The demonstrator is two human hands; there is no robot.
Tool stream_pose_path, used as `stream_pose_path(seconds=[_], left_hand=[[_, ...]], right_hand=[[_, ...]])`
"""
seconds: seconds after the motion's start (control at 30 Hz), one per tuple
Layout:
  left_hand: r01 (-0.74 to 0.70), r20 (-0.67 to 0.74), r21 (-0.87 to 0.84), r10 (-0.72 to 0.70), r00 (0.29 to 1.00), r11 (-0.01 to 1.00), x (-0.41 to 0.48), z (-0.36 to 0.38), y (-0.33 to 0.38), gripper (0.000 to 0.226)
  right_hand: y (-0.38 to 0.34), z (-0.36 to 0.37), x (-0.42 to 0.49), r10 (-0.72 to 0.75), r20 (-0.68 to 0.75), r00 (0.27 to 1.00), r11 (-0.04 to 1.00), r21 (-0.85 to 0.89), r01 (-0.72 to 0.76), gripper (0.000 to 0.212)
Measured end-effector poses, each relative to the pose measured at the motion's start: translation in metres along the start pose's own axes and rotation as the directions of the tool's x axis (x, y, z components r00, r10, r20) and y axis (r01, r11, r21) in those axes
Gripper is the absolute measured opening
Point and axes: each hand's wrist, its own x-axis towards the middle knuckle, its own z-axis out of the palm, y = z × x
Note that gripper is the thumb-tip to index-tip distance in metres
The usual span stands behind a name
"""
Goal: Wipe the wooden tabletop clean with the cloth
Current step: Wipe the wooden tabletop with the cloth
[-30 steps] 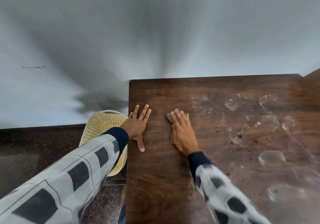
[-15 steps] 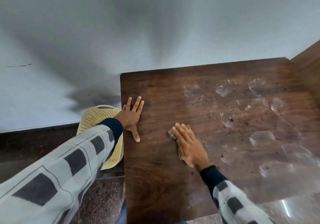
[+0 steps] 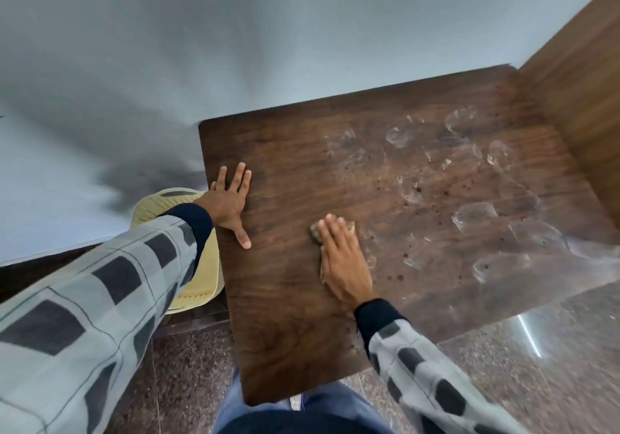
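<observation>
A dark wooden tabletop point(image 3: 288, 316) fills the middle of the view. Its right half carries wet smears and small dark crumbs point(image 3: 446, 195). My right hand point(image 3: 344, 259) lies flat, palm down, on a small brownish cloth point(image 3: 315, 232); only the cloth's edges show beside my fingers. My left hand point(image 3: 229, 200) rests flat with fingers spread near the table's left edge, holding nothing.
A cream perforated plastic chair point(image 3: 201, 286) stands just left of the table, under my left arm. A wooden panel point(image 3: 577, 75) rises along the table's right side. A pale wall is behind and a speckled stone floor point(image 3: 543, 360) lies below.
My right hand has slid the cloth toward me and then a little to the right. The view has tilted and shifted; my left hand stays planted near the left edge.
</observation>
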Motion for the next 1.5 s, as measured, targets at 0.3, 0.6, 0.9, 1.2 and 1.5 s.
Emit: stream_pose_path(seconds=[0.3,0.6,0.9,1.2,1.5], left_hand=[[0.013,0.007,0.018,-0.013,1.0,1.0,-0.006,-0.004,0.005,0.174],[0.018,-0.006,0.048,-0.018,1.0,0.999,-0.006,-0.002,0.006,0.173],[-0.153,-0.03,0.17,0.16,0.987,0.974,-0.042,0.007,0.077,0.162],[-0.189,0.025,0.158,0.187,0.982,0.969,-0.047,0.064,0.131,0.163],[-0.185,-0.006,0.121,0.187,0.982,0.975,-0.048,0.066,0.13,0.164]], right_hand=[[0.012,0.001,-0.04,0.128,-0.016,0.992,0.991,-0.025,-0.129,0.059],[0.023,0.001,-0.08,0.112,-0.032,0.993,0.994,0.001,-0.112,0.058],[0.011,0.001,-0.069,0.152,-0.072,0.986,0.988,0.031,-0.15,0.053],[0.019,0.004,-0.122,-0.21,0.05,0.977,0.977,-0.026,0.211,0.054],[0.002,0.016,-0.145,-0.08,-0.005,0.997,0.997,-0.012,0.08,0.056]])
